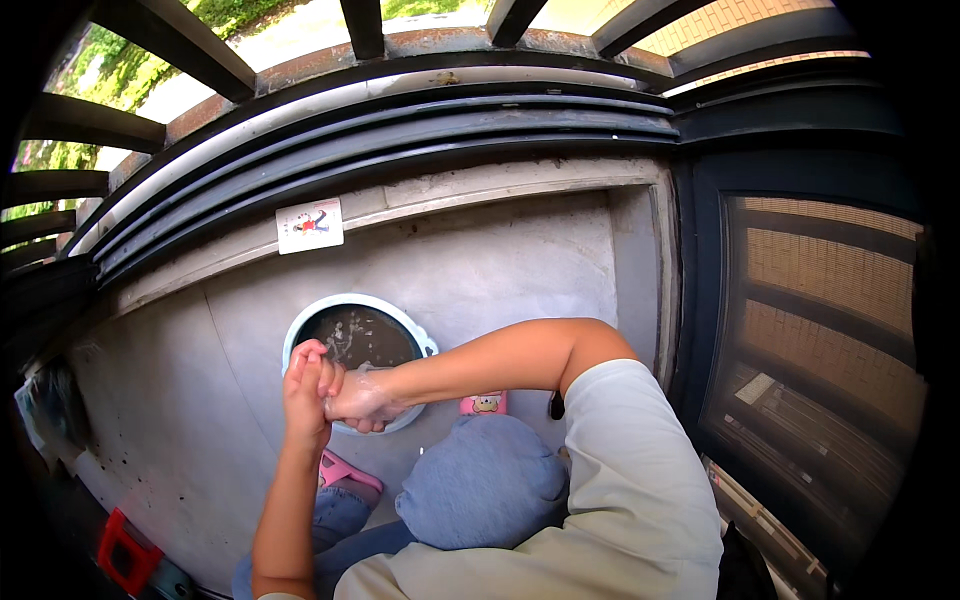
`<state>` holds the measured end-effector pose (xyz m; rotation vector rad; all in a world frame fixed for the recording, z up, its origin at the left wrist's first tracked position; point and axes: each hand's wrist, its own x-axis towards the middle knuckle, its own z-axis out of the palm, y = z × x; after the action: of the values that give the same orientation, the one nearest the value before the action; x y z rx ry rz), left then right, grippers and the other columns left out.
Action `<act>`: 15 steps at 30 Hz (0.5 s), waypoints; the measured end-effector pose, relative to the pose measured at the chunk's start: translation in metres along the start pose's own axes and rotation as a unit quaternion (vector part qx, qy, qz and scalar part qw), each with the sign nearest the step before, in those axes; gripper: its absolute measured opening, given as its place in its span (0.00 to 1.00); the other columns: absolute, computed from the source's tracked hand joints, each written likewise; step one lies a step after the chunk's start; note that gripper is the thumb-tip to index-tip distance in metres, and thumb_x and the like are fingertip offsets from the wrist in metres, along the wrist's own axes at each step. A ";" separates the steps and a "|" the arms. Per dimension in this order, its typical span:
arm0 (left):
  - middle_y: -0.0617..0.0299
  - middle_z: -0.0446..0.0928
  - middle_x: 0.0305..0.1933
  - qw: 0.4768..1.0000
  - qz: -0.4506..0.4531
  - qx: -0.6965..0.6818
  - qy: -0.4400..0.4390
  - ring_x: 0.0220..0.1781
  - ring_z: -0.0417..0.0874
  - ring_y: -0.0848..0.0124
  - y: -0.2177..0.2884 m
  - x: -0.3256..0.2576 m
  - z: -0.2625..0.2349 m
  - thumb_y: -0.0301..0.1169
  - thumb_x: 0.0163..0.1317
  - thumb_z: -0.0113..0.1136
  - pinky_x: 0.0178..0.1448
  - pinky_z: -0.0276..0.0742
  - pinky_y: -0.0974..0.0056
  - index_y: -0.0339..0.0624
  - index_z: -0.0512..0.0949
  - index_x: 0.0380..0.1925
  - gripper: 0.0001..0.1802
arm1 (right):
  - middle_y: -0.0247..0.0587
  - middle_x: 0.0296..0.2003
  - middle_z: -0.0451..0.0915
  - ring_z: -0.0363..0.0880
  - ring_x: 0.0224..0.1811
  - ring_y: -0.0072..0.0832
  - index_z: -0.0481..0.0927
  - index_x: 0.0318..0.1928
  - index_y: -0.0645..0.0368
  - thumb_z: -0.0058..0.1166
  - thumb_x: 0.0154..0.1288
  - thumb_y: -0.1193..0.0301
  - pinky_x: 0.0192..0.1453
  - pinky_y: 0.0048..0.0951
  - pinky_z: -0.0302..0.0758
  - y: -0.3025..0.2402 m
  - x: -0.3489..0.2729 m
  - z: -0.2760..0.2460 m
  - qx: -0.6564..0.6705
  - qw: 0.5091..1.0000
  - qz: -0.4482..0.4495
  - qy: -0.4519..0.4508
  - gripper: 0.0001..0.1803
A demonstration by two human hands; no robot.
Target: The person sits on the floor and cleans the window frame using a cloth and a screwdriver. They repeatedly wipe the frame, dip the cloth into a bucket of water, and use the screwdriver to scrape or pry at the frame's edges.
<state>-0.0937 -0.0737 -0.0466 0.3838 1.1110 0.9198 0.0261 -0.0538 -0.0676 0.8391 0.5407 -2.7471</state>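
Observation:
My left hand (308,388) and my right hand (362,397) are pressed together over the near left part of a round basin with a pale blue rim (348,299). Murky, dark water (365,335) with patches of foam fills it. The fingers of my left hand are curled in against my right hand, which is closed too. Wet, whitish suds cover the right hand and wrist. Whether anything lies between the palms is hidden.
Pink slippers (345,470) and denim-covered knees (480,485) are just below the basin. A printed card (310,225) rests against the ledge (400,205). Dark railings (365,28) run beyond; a dark-framed glass panel (820,330) stands right. A red plastic object (125,550) lies lower left.

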 end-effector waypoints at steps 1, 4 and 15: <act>0.70 0.57 0.17 1.000 0.012 0.016 0.009 0.20 0.60 0.79 -0.004 -0.001 -0.001 0.29 0.70 0.42 0.28 0.59 0.73 0.41 0.69 0.39 0.06 | 0.25 0.13 0.52 0.49 0.12 0.17 0.56 0.20 0.47 0.40 0.59 0.71 0.16 0.24 0.45 0.002 0.002 0.000 -0.020 1.000 -0.007 0.014 0.12; 0.71 0.56 0.17 0.998 0.010 0.048 0.034 0.20 0.59 0.79 -0.013 0.000 0.000 0.29 0.71 0.41 0.27 0.59 0.73 0.41 0.69 0.39 0.07 | 0.30 0.13 0.59 0.54 0.11 0.19 0.61 0.22 0.50 0.41 0.58 0.70 0.14 0.26 0.48 0.010 0.001 0.004 -0.065 0.989 -0.075 0.109 0.09; 0.68 0.61 0.18 0.950 0.012 0.099 0.297 0.18 0.61 0.79 -0.058 0.011 -0.027 0.27 0.70 0.39 0.24 0.61 0.72 0.42 0.69 0.39 0.07 | 0.55 0.37 0.81 0.82 0.41 0.46 0.81 0.33 0.61 0.45 0.61 0.62 0.44 0.42 0.77 0.041 0.047 -0.001 -0.481 0.822 -0.073 0.297 0.16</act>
<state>-0.0906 -0.1035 -0.1037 0.2872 1.7637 0.9758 0.0015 -0.0953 -0.1071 1.3167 1.9277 -1.7773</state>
